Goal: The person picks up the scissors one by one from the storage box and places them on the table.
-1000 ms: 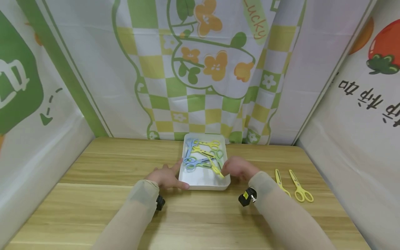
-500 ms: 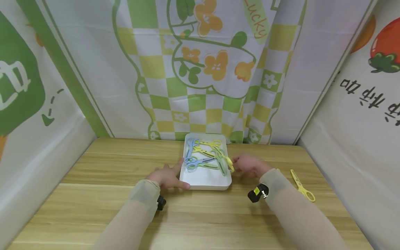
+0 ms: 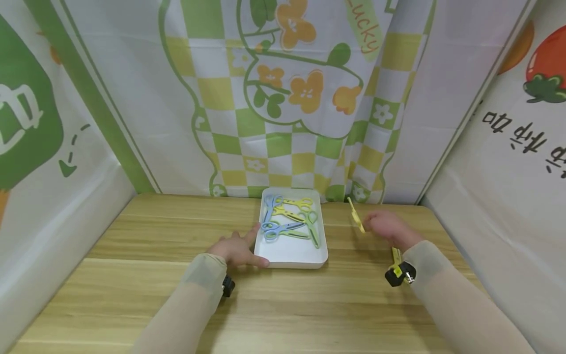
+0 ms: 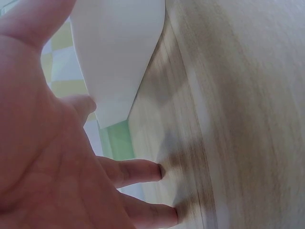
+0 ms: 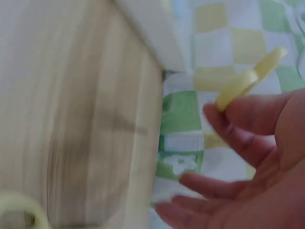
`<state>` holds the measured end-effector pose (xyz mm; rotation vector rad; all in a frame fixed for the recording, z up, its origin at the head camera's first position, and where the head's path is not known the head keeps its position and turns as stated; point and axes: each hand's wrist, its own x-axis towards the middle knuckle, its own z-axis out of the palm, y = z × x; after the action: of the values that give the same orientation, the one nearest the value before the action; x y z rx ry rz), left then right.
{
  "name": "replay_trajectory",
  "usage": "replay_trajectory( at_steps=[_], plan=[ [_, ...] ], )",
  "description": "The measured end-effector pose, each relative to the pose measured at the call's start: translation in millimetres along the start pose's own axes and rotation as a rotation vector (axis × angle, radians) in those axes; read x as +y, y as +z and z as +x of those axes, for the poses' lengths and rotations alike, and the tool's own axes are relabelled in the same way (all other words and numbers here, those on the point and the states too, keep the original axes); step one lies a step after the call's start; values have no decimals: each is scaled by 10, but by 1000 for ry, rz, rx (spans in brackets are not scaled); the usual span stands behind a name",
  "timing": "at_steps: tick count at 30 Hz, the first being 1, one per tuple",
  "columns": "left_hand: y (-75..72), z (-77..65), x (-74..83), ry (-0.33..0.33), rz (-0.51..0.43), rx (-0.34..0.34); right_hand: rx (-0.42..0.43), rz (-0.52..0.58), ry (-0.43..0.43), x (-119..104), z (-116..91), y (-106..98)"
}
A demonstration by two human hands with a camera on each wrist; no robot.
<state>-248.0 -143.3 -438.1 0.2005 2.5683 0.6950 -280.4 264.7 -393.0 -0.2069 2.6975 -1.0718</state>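
My left hand (image 3: pixel 236 250) has its fingers spread against the left side of a white tray (image 3: pixel 292 258), the thumb along the near corner. In the left wrist view its fingertips reach down toward the tabletop beside the tray wall (image 4: pixel 119 57). Between thumb and index finger, my right hand (image 3: pixel 391 228) pinches a pair of yellow scissors (image 3: pixel 355 215) by a handle loop, held in the air right of the tray. Inside the tray lie blue scissors (image 3: pixel 283 229), green scissors (image 3: pixel 313 230) and yellow scissors (image 3: pixel 289 215), several overlapping.
More yellow scissors (image 3: pixel 395 254) lie on the wooden table (image 3: pixel 283 309), mostly hidden by the right wrist and its black camera (image 3: pixel 395 276). A patterned curtain (image 3: pixel 283 147) hangs behind the table's back edge, with printed cloth walls on both sides.
My right hand has lifted a pair of yellow scissors out of the tray and carried it rightward. The left hand has stayed at the tray.
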Motion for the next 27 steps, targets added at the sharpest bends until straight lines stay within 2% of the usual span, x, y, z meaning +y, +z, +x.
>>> replay_trajectory(
  at_steps=[4, 7, 10, 15, 20, 23, 27],
  plan=[
    [5, 17, -19, 4, 14, 1, 121, -364, -88, 21, -114, -7],
    [6, 10, -24, 7, 20, 10, 128, -500, -119, 44, -188, 27],
    [-14, -55, 22, 7, 22, 7, 114, -607, -129, 82, -239, 63],
    [-3, -82, 28, 15, 20, 12, 99, -691, -137, 149, -304, 93],
    [-6, -120, 48, 31, 0, 21, 41, -642, -70, 176, -362, 139],
    [19, -40, -8, 18, 12, 12, 17, -618, -65, 195, -373, 172],
    [71, 90, -106, 5, 15, 17, 11, -622, -113, 218, -389, 198]
  ],
)
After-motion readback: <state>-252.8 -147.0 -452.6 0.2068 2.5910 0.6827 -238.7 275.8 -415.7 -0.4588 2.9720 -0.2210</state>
